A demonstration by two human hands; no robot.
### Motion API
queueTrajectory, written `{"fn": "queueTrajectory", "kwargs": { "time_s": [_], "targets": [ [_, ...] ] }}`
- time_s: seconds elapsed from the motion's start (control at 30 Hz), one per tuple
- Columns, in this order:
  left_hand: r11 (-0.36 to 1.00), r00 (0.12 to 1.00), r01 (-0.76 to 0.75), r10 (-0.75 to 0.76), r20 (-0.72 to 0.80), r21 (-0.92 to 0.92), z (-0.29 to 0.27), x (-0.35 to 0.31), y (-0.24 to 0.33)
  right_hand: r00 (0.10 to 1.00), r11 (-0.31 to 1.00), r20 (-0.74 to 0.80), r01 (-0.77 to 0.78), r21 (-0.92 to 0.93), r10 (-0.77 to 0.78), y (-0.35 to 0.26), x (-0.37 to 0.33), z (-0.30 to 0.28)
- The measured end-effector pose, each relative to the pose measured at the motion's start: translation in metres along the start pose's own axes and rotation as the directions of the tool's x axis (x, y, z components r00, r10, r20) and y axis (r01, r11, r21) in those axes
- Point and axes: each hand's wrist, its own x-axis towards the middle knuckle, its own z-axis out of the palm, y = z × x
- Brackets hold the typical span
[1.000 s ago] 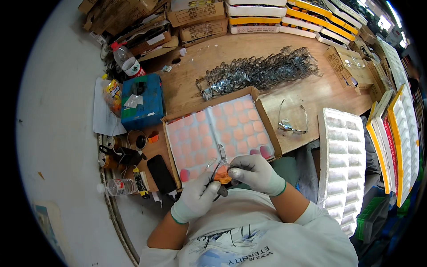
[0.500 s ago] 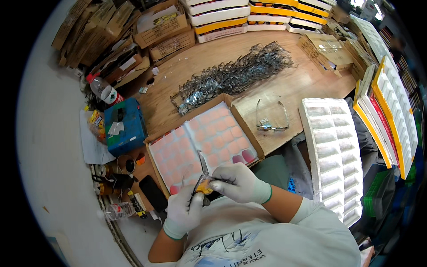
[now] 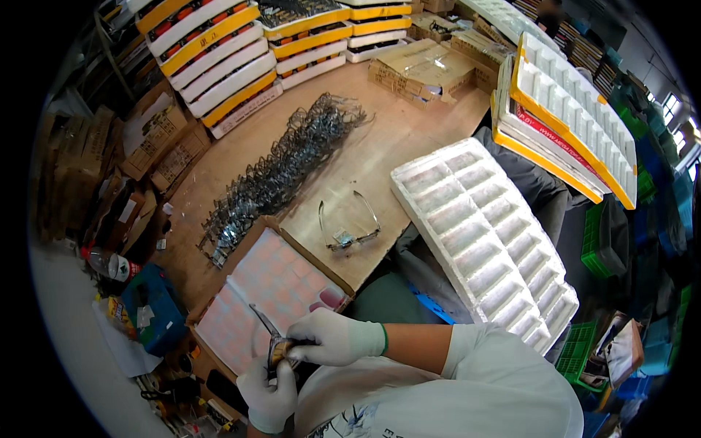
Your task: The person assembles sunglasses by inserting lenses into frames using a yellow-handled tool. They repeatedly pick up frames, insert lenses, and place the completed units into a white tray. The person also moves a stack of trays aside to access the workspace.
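Observation:
Both my hands wear white gloves and hold one pair of eyeglasses (image 3: 277, 346) low in the view, in front of my chest. My left hand (image 3: 269, 396) grips it from below, thumb up against the frame. From the right, my right hand (image 3: 334, 337) pinches the frame near the lens area, which looks amber. A dark temple arm sticks up from it toward the box; the other parts are hidden by my fingers. Just beyond lies an open cardboard box (image 3: 315, 264) of pinkish round lenses (image 3: 266, 281) under a thin film. Two darker lenses (image 3: 330, 297) show at its right corner.
A long pile of eyeglass frames (image 3: 281, 171) lies across the wooden table, with one single pair (image 3: 353, 240) nearer me. To the right leans a white foam tray (image 3: 475, 226). Stacked trays (image 3: 219, 80) stand behind; a blue box (image 3: 155, 310) and a bottle (image 3: 109, 264) are at left.
My view has swung to the right, so the table and box appear farther left. Both hands still hold the eyeglasses, whose temple arm now points up and to the left.

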Motion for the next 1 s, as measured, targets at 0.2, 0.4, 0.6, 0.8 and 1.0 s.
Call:
{"fn": "queueTrajectory", "kwargs": {
  "time_s": [0.2, 0.4, 0.6, 0.8, 1.0],
  "targets": [
    [0.953, 0.988, -0.054, 0.006, 0.157, 0.298, 0.021, 0.018, -0.010, 0.937, 0.993, -0.331, -0.101, 0.057, 0.114, 0.042, -0.022, 0.023],
    [0.964, 0.674, -0.233, 0.068, 0.735, 0.124, 0.021, 0.046, 0.006, 0.989, 0.917, 0.011, 0.140, -0.374, -0.147, 0.032, -0.054, -0.022],
    [0.981, 0.885, 0.192, -0.159, 0.439, -0.032, 0.116, 0.073, -0.148, 0.965, 0.961, 0.042, -0.253, -0.110, 0.259, 0.000, -0.065, -0.051],
    [0.849, 0.876, -0.155, -0.118, 0.467, 0.505, 0.132, 0.066, -0.128, 0.984, 0.971, -0.102, -0.121, 0.206, 0.144, 0.030, -0.078, -0.016],
    [0.985, 0.902, 0.156, -0.171, 0.396, 0.071, 0.123, 0.055, -0.161, 0.992, 0.900, -0.058, -0.080, 0.427, 0.116, 0.037, -0.066, 0.012]
  ]
}}
